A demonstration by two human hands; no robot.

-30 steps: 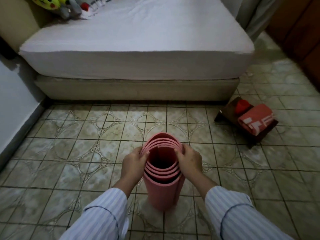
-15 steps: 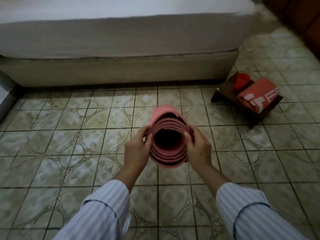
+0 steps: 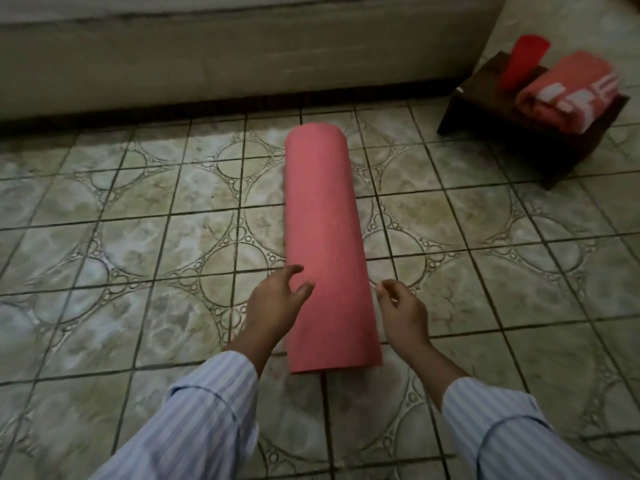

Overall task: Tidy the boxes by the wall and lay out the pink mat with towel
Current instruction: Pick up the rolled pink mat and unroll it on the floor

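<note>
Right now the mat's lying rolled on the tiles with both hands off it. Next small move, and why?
Probably bring both hands back onto the near end of the pink mat and find its loose edge. It lies fully rolled on the floor tiles, pointing toward the bed base. The left hand and right hand flank it, open. The towel sits on the stool.
</note>
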